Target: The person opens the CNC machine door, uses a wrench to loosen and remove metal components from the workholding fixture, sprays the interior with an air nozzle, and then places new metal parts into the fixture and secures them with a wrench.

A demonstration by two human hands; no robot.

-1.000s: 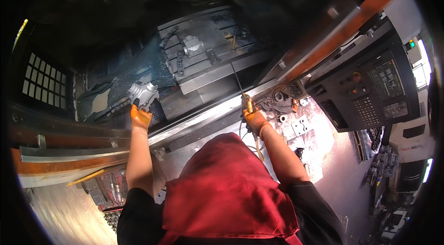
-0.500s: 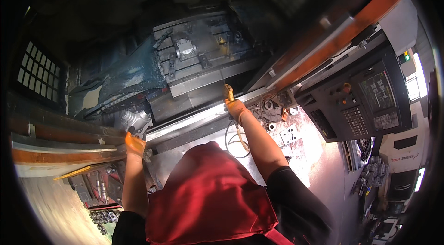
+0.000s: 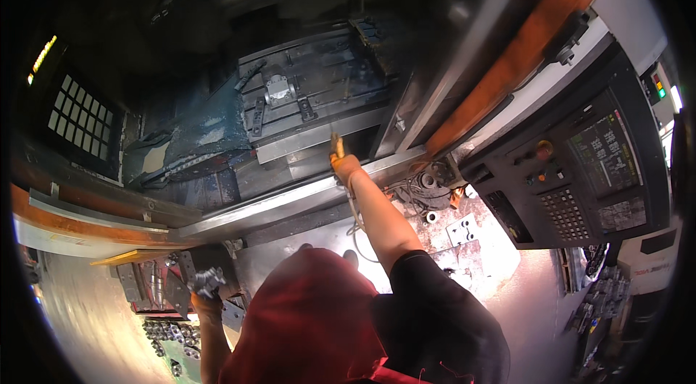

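From my remote feed, the left hand [image 3: 206,304] has its fingers curled round a grey casting [image 3: 207,280]; the right hand [image 3: 346,164] is wrapped round a yellow tool [image 3: 338,145], its hose [image 3: 354,204] trailing below. The casting is by the right end of a red tray [image 3: 162,314] of dark plates and shiny cylinders; I can't tell if it's above it. Farther off, a second casting [image 3: 278,90] sits on the slotted bed [image 3: 322,65]. Half a second ago, I saw the first at the sill [image 3: 279,199].
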